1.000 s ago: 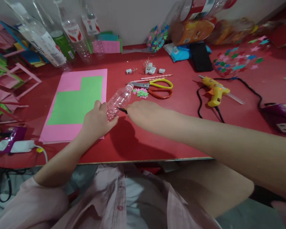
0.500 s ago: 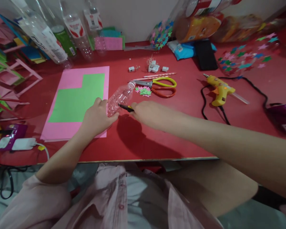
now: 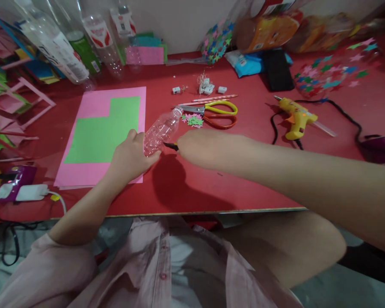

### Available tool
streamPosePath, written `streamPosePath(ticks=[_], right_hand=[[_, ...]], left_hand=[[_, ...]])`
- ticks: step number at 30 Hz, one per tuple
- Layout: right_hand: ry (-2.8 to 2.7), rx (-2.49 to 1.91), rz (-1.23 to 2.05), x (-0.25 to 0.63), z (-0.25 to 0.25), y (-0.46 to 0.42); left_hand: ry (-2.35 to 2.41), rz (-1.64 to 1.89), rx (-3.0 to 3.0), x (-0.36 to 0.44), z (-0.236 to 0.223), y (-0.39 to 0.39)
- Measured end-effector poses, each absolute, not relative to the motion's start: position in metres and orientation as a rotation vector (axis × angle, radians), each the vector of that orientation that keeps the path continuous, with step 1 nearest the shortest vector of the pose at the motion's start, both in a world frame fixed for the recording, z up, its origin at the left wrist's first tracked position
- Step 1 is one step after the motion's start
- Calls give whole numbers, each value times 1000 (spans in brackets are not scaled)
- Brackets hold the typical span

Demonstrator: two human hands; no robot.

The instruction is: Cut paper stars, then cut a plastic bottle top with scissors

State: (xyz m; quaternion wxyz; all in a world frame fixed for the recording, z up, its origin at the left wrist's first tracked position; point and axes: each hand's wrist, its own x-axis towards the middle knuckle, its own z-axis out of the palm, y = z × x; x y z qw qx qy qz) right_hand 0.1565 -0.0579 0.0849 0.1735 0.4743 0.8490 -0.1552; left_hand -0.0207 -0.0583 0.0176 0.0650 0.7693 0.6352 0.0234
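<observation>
Gripping a clear plastic bottle (image 3: 163, 128), the left hand (image 3: 131, 154) curls around its lower end. The right hand (image 3: 197, 147), tightly closed, holds a dark-tipped tool (image 3: 171, 146) near the bottle's side

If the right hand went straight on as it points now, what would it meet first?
Most likely the bottle, beside the left hand. The right hand points toward it, holding a dark tool in front; whether the tip touches is hard to tell.

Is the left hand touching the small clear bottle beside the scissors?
Touching: the head view shows the left hand gripping the small clear bottle around its lower end, opposite the neck.
</observation>
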Motion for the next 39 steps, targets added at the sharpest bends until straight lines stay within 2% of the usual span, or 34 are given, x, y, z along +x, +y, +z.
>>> streamPosePath(ticks=[4, 11, 15, 22, 34, 39], right_hand=[[2317, 1367, -405, 152, 75, -67], [2523, 1530, -290, 171, 29, -67], [2526, 1506, -255, 171, 48, -65], [2391, 1391, -246, 146, 86, -60], [2355, 1426, -374, 145, 70, -44], [2340, 1511, -444, 152, 38, -42]], left_hand=[[1912, 110, 2316, -21, 16, -58], [1859, 204, 2211, -35, 17, -48], [1868, 152, 2174, -34, 19, -52], [1983, 18, 2467, -22, 15, -59], [1908, 178, 2227, -38, 20, -40], [1868, 288, 1998, -44, 17, -39]])
